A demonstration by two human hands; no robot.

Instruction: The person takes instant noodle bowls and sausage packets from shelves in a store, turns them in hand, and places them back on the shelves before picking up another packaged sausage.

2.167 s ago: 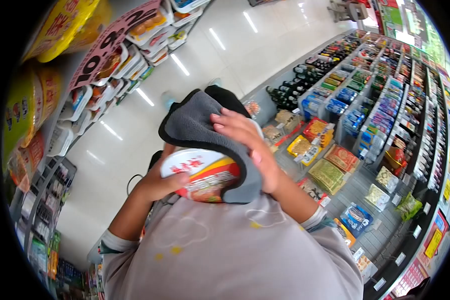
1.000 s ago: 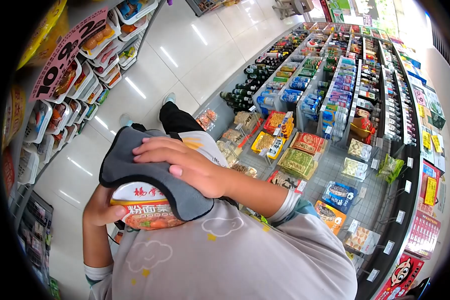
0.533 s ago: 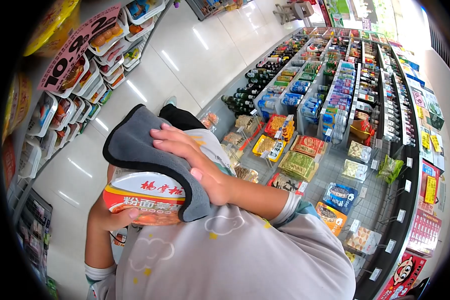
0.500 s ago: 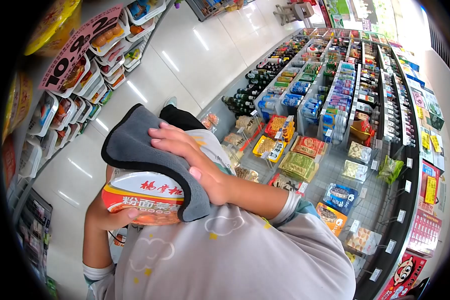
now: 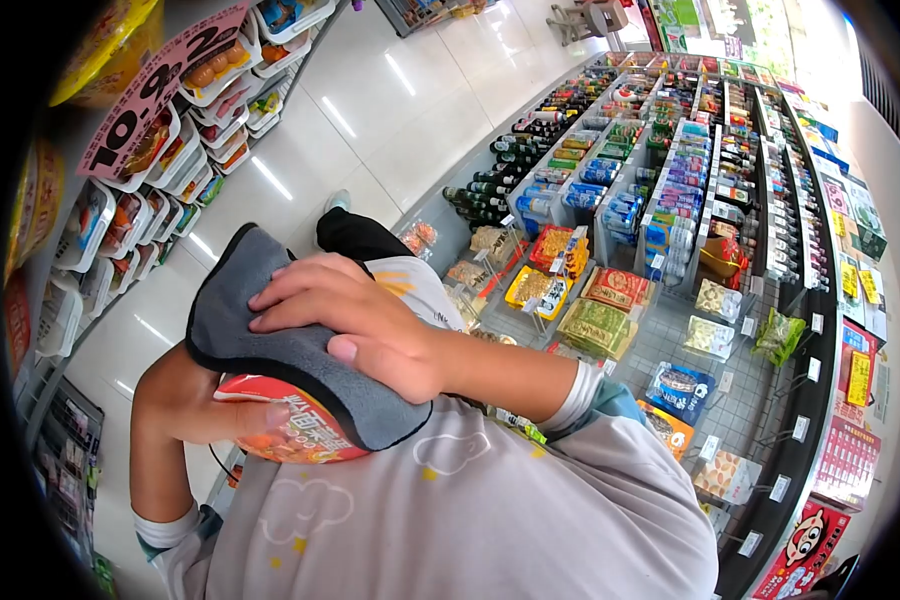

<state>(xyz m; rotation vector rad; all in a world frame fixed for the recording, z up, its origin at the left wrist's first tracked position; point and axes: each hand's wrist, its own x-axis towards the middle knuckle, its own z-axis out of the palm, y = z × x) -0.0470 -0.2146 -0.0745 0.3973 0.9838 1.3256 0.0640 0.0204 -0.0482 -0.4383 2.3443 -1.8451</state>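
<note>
A red and white food container with Chinese lettering (image 5: 305,425) is tilted in front of my chest. My left hand (image 5: 195,405) grips it from the left, thumb across its printed side. Over its top lies a grey cloth with a black edge (image 5: 235,300), which hides the lid. From the right, my right hand (image 5: 355,315) presses and holds the cloth against the container, with its fingers bent together and the thumb nearer my body.
Shelves of bottles and cans (image 5: 620,210) run along the right, with hanging snack packets (image 5: 595,330) nearer me. Packaged food in trays (image 5: 130,225) fills the left shelf. Between them is a tiled floor (image 5: 410,130). Boxes (image 5: 850,460) stand at the far right.
The container has tipped, so less of its front label shows. My right hand and the cloth have shifted left across it, and my left hand has moved a little left.
</note>
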